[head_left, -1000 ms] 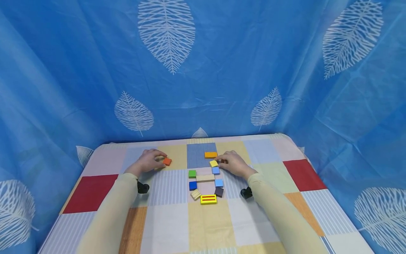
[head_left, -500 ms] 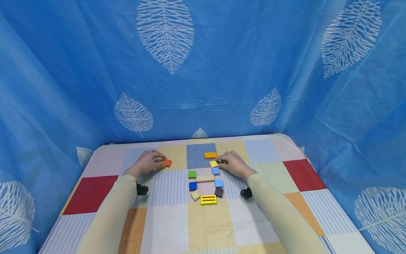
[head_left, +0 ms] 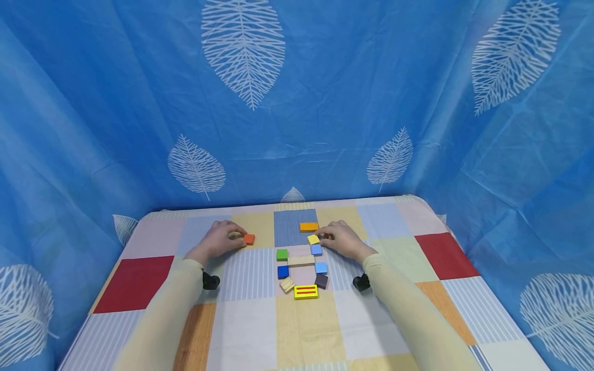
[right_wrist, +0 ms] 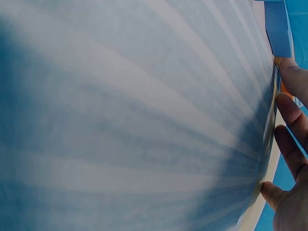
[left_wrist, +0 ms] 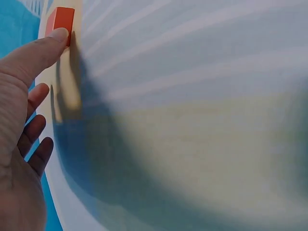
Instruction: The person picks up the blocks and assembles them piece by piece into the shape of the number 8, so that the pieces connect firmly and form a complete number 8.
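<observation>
My left hand (head_left: pixel 220 240) pinches a small red-orange block (head_left: pixel 249 239) between thumb and index finger, low over the cloth left of the other blocks. Up close in the left wrist view, the thumb presses on the side of that red-orange block (left_wrist: pixel 62 20), and the other fingers are loosely bent. At the top right of the block layout, my right hand (head_left: pixel 342 240) holds a small yellow block (head_left: pixel 313 239) by its right side with thumb and index fingertip. Just below it lies a light blue block (head_left: pixel 316 250), which also shows in the right wrist view.
An orange block (head_left: pixel 309 227) lies beyond the yellow one. Nearer are a green block (head_left: pixel 282 255), a long wooden block (head_left: pixel 301 261), a dark blue block (head_left: pixel 283 272), a dark block (head_left: pixel 322 281) and a yellow-and-red block (head_left: pixel 306 292). A blue curtain (head_left: pixel 334 113) surrounds the patchwork tablecloth (head_left: pixel 246 330).
My left hand has shifted slightly right with the red-orange block, which has turned a little. The right hand and the yellow block have stayed in place.
</observation>
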`<state>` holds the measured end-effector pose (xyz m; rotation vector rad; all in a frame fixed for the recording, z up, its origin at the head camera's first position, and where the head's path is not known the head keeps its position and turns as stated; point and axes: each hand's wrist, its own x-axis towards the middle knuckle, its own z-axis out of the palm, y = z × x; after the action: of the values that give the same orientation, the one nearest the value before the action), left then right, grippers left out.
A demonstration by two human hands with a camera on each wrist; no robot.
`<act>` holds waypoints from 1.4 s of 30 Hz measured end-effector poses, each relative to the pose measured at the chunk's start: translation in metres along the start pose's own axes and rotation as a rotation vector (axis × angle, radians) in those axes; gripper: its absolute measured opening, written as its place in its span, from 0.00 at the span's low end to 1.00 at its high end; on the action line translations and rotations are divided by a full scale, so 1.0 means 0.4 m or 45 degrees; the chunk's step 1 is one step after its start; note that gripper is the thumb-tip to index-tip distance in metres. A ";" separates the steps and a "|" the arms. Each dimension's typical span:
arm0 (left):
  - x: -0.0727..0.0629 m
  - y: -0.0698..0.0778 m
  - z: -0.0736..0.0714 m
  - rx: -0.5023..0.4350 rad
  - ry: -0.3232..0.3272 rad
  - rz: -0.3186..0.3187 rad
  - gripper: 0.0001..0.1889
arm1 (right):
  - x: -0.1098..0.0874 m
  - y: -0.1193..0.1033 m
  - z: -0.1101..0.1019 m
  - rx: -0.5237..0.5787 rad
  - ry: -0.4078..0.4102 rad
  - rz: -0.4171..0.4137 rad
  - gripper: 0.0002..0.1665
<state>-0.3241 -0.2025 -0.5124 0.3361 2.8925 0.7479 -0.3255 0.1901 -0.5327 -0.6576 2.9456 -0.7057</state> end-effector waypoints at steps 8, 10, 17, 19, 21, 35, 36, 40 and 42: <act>0.011 0.056 0.034 0.026 0.003 0.083 0.15 | 0.001 0.002 -0.001 -0.002 0.005 0.006 0.17; 0.014 0.072 0.043 0.023 0.001 0.099 0.14 | 0.002 0.001 0.000 0.003 0.004 0.006 0.17; 0.026 0.118 0.069 0.005 0.000 0.123 0.13 | 0.000 -0.001 0.001 0.009 0.005 0.005 0.17; 0.029 0.128 0.072 0.005 -0.001 0.134 0.14 | -0.001 -0.002 -0.001 0.013 0.009 -0.006 0.17; 0.034 0.135 0.077 0.016 -0.006 0.147 0.14 | -0.002 -0.003 -0.002 0.018 0.014 -0.013 0.17; 0.061 0.177 0.091 0.053 -0.070 0.173 0.15 | -0.001 0.001 0.002 0.012 0.007 0.006 0.17; 0.063 0.178 0.091 0.051 -0.073 0.170 0.15 | -0.001 0.001 0.002 0.011 0.005 0.007 0.17; 0.064 0.181 0.093 0.048 -0.079 0.155 0.15 | -0.001 -0.001 0.000 0.011 0.003 0.013 0.17; 0.065 0.183 0.093 0.044 -0.083 0.147 0.15 | -0.001 -0.002 0.000 0.012 0.004 0.013 0.17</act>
<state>-0.3291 -0.1165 -0.5107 0.5256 2.8475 0.6904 -0.3248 0.1899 -0.5323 -0.6405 2.9445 -0.7204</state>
